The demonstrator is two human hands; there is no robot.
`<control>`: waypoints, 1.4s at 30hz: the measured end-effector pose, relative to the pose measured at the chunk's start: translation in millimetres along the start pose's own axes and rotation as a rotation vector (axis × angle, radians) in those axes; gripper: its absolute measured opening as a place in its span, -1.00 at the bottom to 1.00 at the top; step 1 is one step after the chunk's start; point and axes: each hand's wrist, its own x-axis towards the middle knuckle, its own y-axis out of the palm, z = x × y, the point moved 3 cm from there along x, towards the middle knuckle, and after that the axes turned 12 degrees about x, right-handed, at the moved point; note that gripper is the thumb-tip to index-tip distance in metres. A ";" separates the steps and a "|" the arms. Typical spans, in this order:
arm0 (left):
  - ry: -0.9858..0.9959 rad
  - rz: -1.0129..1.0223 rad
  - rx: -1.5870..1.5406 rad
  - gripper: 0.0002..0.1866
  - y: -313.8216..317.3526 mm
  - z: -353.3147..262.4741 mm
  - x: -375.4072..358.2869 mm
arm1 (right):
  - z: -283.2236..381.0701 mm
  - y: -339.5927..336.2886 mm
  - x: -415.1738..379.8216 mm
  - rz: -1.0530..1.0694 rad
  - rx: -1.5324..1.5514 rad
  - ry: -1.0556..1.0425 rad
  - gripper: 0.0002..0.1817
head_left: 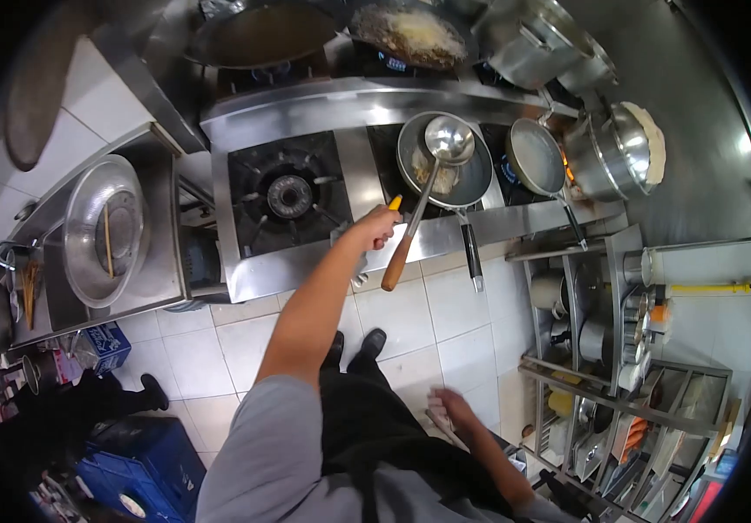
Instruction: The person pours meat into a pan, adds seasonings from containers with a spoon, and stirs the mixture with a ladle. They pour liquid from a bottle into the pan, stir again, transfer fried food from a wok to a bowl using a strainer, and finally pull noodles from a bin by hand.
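Note:
My left hand (377, 228) is closed round a small yellow object (395, 202) at the front edge of the stove. Just beyond it, a dark frying pan (477, 181) sits on the middle burner with a little food in it. A ladle (449, 141) rests across this pan, its wooden handle hanging over the front edge beside my left hand. My right hand (451, 408) is low at my right side, blurred, with its fingers curled round something pale that I cannot make out.
A smaller pan (536, 157) stands right of the frying pan, near a lit flame and metal pots (602, 157). Left are a bare burner (289, 196) and a large metal basin (123, 231). Woks (410, 37) line the back. Shelving (624, 401) stands right; another person's dark-clothed leg (123, 397) shows left.

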 end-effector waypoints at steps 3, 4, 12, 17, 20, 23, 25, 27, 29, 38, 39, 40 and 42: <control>-0.044 0.019 -0.143 -0.79 3.1 15.2 -12.4 | 68.2 29.0 132.2 0.144 0.125 -0.121 -0.57; -0.003 0.024 -0.199 -0.72 4.8 18.5 -17.2 | 94.7 46.0 168.7 0.163 0.216 -0.102 -0.53; 0.115 -0.145 0.065 -0.51 5.1 23.0 -25.5 | 188.8 137.5 307.1 0.096 0.761 -0.269 -0.65; 0.269 -0.432 0.665 -0.61 0.2 5.3 -1.8 | 182.1 122.2 328.7 0.194 0.723 -0.403 -0.66; 0.247 -0.366 0.802 -0.63 6.0 15.8 59.4 | 183.8 116.1 333.1 0.148 0.749 -0.387 -0.63; 0.187 -0.354 0.789 -0.59 4.1 1.0 53.1 | 195.0 133.7 310.2 0.140 0.688 -0.382 -0.62; 0.006 -0.416 0.554 -0.50 0.5 -20.7 11.6 | 201.2 145.0 294.2 0.102 0.745 -0.393 -0.65; 0.027 -0.416 0.568 -0.46 -0.8 -19.5 13.1 | 200.5 148.1 293.4 0.079 0.777 -0.419 -0.70; 0.050 -0.411 0.583 -0.43 -2.2 -17.5 16.2 | 197.9 146.6 296.6 0.065 0.794 -0.445 -0.73; 0.059 -0.409 0.639 -0.48 -7.8 -8.8 16.3 | 202.2 143.2 351.3 0.088 0.790 -0.298 -0.66; 0.060 -0.406 0.640 -0.48 -6.3 -6.9 18.0 | 200.4 143.2 352.5 0.079 0.786 -0.318 -0.66; 0.062 -0.393 0.645 -0.47 -5.2 -5.5 19.6 | 198.9 143.4 353.3 0.077 0.786 -0.339 -0.66; 0.063 -0.384 0.650 -0.46 -5.1 -6.4 16.0 | 194.4 143.8 355.7 0.069 0.774 -0.371 -0.66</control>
